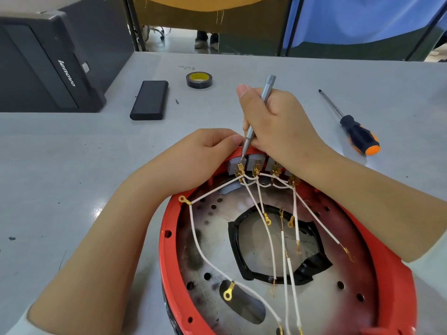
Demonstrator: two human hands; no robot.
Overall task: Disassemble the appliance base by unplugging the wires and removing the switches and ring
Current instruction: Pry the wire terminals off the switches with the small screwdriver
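Note:
The red appliance base (169,257) lies open-side up in front of me, with a perforated metal plate (212,238) and a black-taped central opening inside. Several grey switches (254,160) sit in a row at its far rim, each with brass terminals and white wires (200,247) that fan out toward me. My right hand (278,124) grips a slim grey metal tool (262,102), and the tool's tip is at the terminal of the leftmost switch (235,163). My left hand (200,155) holds the far rim of the base beside that switch, fingers curled over the edge.
On the grey table (72,153) lie a black-and-orange screwdriver (358,134) at the right, a roll of black tape (199,79), a black rectangular block (150,100) and a tiny screw (177,101). A black Lenovo computer case (48,66) stands at the far left.

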